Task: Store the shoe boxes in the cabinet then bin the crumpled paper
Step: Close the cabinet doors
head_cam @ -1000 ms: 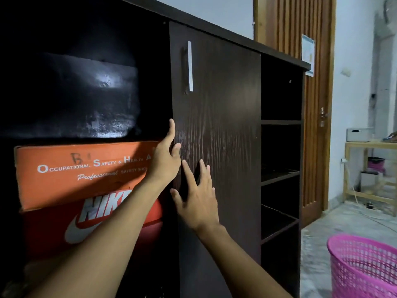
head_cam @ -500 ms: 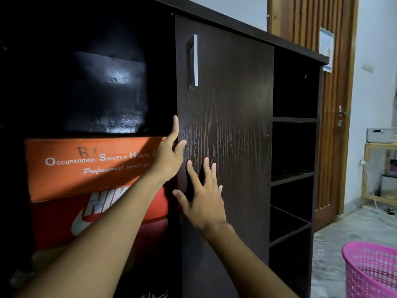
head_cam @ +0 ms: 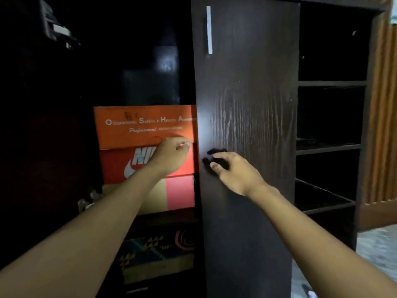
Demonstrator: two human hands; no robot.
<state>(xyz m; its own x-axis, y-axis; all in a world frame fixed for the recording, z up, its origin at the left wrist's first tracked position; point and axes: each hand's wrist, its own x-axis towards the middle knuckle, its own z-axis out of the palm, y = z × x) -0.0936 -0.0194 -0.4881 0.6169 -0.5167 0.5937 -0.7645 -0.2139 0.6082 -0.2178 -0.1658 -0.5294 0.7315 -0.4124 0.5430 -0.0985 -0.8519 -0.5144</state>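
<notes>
Dark wood-grain cabinet door (head_cam: pixel 247 104), matt cardboard shoe boxes (head_cam: pixel 146 127)

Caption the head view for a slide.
Left hand in front of stacked orange box and Nike shoe box; right hand at the dark cabinet door.

Your left forearm (head_cam: pixel 86 239) rises from the near left, your right forearm (head_cam: pixel 311 233) from the near right, and both angle in toward the middle. Your left hand (head_cam: pixel 170 157) has its back toward you, fingers bent toward the thumb. It is blurred, so a pinch can't be judged. Your right hand (head_cam: pixel 235 174) is just to its right, apart from it, with fingers loosely bent and gripping nothing.
</notes>
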